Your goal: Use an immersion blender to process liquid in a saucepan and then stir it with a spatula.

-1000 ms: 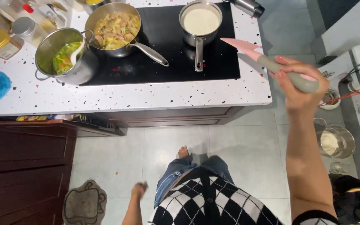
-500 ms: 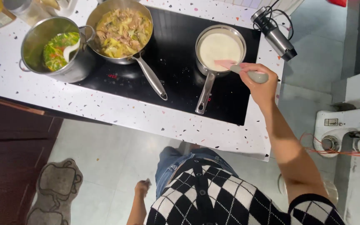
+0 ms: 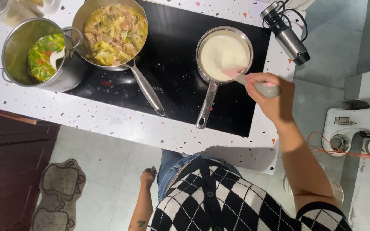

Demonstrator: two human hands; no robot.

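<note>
Head view:
Right hand (image 3: 270, 96): fingers wrapped tight round the grey handle of a spatula (image 3: 247, 80); its pink blade dips into the white sauce at the near rim of the saucepan (image 3: 223, 53).
Saucepan: on the black hob (image 3: 180, 85), right side; its long handle points toward the person.
Left hand (image 3: 150, 175): hangs low by the jeans, touching nothing; whether its fingers are curled or spread I cannot tell.
Pan (image 3: 114, 32): stew in it, left of the saucepan.
Pot (image 3: 39, 53): green soup, at the hob's left edge.
Blender (image 3: 285, 32): lies on the counter (image 3: 108, 119), beyond the hand.
</note>
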